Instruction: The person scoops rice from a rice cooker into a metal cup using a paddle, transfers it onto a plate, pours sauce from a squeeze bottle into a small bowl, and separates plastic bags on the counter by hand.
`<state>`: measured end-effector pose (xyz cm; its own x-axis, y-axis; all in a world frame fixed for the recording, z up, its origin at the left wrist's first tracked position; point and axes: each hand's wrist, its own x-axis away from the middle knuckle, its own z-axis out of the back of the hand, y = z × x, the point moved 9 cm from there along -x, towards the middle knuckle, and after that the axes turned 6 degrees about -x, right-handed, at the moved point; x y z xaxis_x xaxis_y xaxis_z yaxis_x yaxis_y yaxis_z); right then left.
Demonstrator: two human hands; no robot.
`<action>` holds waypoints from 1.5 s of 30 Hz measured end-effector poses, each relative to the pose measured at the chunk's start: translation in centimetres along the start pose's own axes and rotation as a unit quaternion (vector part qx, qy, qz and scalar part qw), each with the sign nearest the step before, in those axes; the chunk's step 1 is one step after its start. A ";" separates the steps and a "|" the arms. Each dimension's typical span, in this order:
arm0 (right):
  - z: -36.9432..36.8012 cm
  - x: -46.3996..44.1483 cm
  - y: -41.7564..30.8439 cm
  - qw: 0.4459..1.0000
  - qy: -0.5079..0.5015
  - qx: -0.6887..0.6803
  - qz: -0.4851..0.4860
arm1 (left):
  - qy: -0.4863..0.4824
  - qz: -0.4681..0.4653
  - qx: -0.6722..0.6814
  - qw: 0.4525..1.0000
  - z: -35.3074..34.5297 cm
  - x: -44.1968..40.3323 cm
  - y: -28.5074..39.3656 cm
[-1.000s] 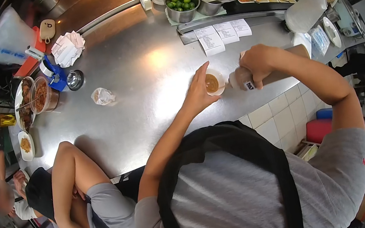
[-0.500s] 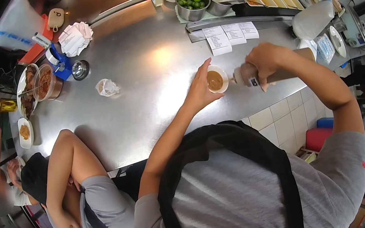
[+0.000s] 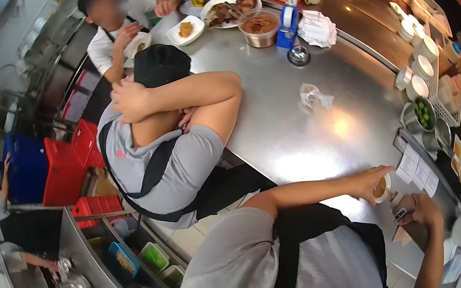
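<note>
At the right of the view, my left hand (image 3: 368, 184) has its fingers around a small white cup (image 3: 382, 189) of brown sauce. My right hand (image 3: 423, 211) grips a squeeze bottle (image 3: 399, 203) with brownish contents, its tip pointing at the cup's mouth. Both hands are over the steel counter (image 3: 283, 129). Whether sauce is flowing from the tip is too small to tell. Receipts (image 3: 416, 169) lie on the counter just beyond my hands.
A co-worker in a black cap (image 3: 161, 64) leans on the counter to the left. Another person in white (image 3: 145, 15) holds a dish farther off. A knotted clear bag (image 3: 314, 96), a call bell (image 3: 299, 55) and a pot of limes (image 3: 422, 114) are on the counter.
The view has swung left, shifting the counter and my hands toward the right side. My hands keep hold of the cup and the squeeze bottle, still close together.
</note>
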<state>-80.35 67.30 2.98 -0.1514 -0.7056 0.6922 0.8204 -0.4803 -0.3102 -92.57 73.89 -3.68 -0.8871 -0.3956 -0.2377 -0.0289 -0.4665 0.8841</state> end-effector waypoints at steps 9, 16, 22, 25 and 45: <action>0.8 -0.7 -0.1 0.997 0.019 -0.062 0.043 | 0.037 0.062 0.050 0.996 2.1 -0.5 0.6; 1.3 -2.5 1.6 0.977 0.018 -0.180 0.116 | 0.121 0.024 -0.011 0.992 3.7 -2.9 -0.8; 2.2 -4.1 1.7 0.932 0.094 -0.291 0.195 | 0.135 0.056 -0.014 0.989 7.1 -5.3 1.5; 2.7 -5.4 2.4 0.898 0.154 -0.353 0.213 | 0.150 0.049 0.023 0.987 8.4 -7.1 0.3; 27.6 4.9 4.5 0.608 0.652 -0.395 0.222 | 0.279 0.058 -0.138 0.948 23.3 -39.2 -23.8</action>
<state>-62.18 76.00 22.94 -0.7425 -0.4226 -0.5197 0.4974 0.1718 -0.8503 -67.83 118.93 -6.06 -0.4924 -0.7786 -0.3889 0.2450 -0.5527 0.7965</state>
